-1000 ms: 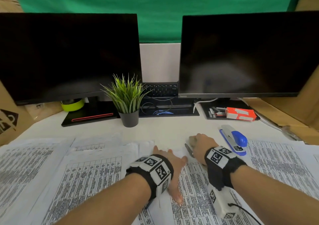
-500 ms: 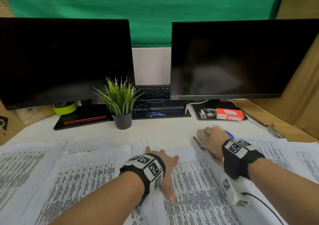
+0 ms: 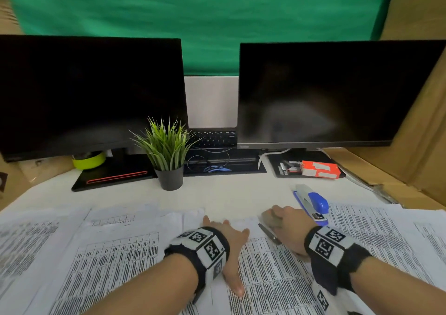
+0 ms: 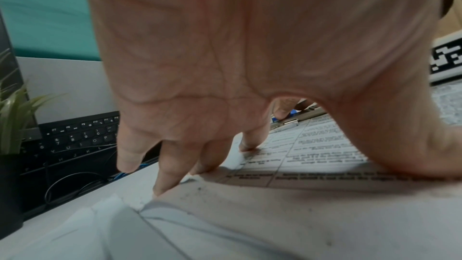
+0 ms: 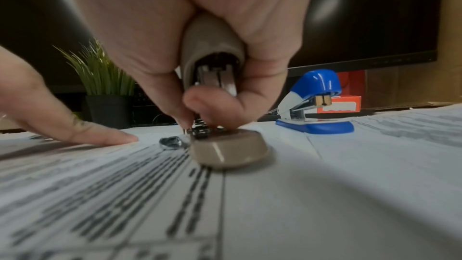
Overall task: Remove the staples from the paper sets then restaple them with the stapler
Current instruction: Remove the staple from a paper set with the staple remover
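Observation:
A printed paper set [image 3: 265,278] lies in front of me on the white desk. My left hand [image 3: 226,230] rests flat on its top left part, and in the left wrist view its fingertips [image 4: 162,189] press on the sheet [image 4: 312,151] near the edge. My right hand [image 3: 287,227] grips a beige stapler-like tool [image 3: 270,219] standing on the paper's top edge. In the right wrist view the right hand's fingers [image 5: 215,106] wrap the tool's top while its base [image 5: 225,151] sits on the page [image 5: 225,205]. A blue stapler [image 3: 312,203] [image 5: 315,102] lies just right of that hand.
Two dark monitors [image 3: 325,92] stand at the back with a keyboard [image 3: 212,137] between them. A potted plant [image 3: 167,155], an orange staple box [image 3: 319,170] and a yellow tape roll [image 3: 89,161] sit behind. More printed sheets [image 3: 96,254] cover the desk. Cardboard [image 3: 415,145] rises on the right.
My right hand, with the beige tool, shifted right in front of the blue stapler, then came back left to the paper's top edge. The left hand stayed flat on the sheet.

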Demonstrator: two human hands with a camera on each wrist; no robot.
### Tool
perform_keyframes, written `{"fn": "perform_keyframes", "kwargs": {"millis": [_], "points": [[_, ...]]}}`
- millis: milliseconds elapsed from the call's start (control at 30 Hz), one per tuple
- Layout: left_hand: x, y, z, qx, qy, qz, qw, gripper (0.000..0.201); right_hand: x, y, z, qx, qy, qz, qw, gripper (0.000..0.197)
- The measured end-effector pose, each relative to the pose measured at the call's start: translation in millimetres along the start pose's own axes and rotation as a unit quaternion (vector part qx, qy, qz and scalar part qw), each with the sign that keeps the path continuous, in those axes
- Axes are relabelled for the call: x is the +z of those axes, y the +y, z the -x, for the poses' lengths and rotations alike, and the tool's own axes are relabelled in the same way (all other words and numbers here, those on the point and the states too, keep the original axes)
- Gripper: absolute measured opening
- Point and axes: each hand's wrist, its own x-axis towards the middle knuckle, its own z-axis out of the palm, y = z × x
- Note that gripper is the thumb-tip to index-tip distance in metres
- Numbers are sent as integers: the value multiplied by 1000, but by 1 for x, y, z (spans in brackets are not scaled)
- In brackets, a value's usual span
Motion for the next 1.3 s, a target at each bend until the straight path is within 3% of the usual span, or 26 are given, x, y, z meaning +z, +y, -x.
{"fn": "perform_keyframes", "kwargs": {"millis": [233, 367, 533, 733, 1000, 1133, 1300], "points": [[8, 0, -5, -16, 10, -2, 1000, 127, 3, -8, -14, 37, -12, 12, 999, 25], [7, -2, -4, 1, 21, -6, 1000, 124, 2, -23, -23, 25, 10, 29, 999, 28], [7, -2, -4, -7, 15, 0, 1000, 122, -4, -17, -30, 59, 69, -43, 995, 37], [3, 1, -2, -5, 10, -5, 1000, 124, 6, -3, 4, -21, -2, -29, 999, 18], [4, 1, 0, -9, 5, 12, 1000, 123, 8, -19, -4, 19, 16, -51, 998, 28], [6, 0, -5, -15, 6, 6, 1000, 125, 1, -3, -1, -6, 0, -53, 999, 14], [8, 1, -13, -21, 4, -2, 1000, 129, 1, -1, 11, -21, -9, -8, 1000, 24]]}}
